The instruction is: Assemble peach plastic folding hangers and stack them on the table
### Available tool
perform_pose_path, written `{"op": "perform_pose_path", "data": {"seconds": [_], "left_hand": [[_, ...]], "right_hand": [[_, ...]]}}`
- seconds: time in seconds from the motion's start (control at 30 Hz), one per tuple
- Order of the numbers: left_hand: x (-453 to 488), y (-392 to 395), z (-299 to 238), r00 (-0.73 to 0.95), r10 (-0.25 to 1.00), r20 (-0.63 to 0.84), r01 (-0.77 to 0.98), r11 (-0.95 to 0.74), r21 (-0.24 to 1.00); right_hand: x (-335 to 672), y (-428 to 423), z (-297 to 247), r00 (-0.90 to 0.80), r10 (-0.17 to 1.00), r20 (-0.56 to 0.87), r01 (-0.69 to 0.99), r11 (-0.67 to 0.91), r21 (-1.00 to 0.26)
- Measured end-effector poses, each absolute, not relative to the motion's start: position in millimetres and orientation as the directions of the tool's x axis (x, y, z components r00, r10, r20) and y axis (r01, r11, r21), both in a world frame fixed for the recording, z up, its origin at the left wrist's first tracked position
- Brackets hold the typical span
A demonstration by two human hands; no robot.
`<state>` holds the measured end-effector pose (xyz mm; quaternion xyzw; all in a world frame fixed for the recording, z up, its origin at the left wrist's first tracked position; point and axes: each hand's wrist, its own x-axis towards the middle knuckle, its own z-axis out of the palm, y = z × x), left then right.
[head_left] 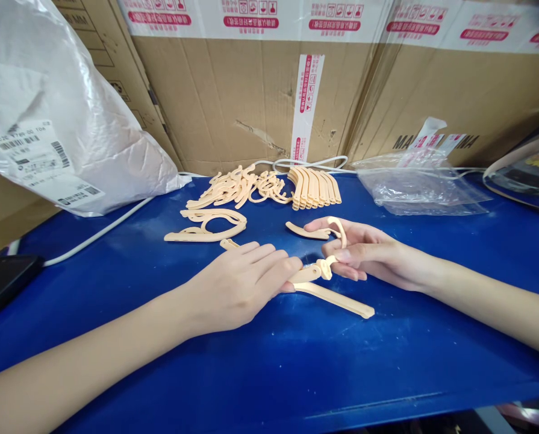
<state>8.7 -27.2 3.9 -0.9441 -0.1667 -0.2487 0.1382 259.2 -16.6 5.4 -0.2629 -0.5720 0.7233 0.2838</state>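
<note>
**Alignment of hook (326, 269) and arm piece (307, 274)**

Right of the frame's centre, the left hand (246, 283), fingers closed, grips the arm piece; the right hand (364, 246), thumb and fingers pinched, holds the hook, its base at the arm piece's end. A lower bar (335, 299) slants beneath; whether the left hand also grips it cannot be told. Judged from this pose, the step is joining 2 parts above the worktop (296, 374); the next move calls for precise alignment.
</note>
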Motion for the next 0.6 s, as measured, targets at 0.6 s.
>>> {"op": "perform_pose_path", "data": {"seconds": [0.6], "left_hand": [[7.3, -24.3, -0.6, 0.809, 0.285, 0.514, 0.404, -0.905, -0.134]], "right_hand": [[258.1, -17.4, 7.3, -0.673, 0.738, -0.054, -0.104, -0.166, -0.981]]}}
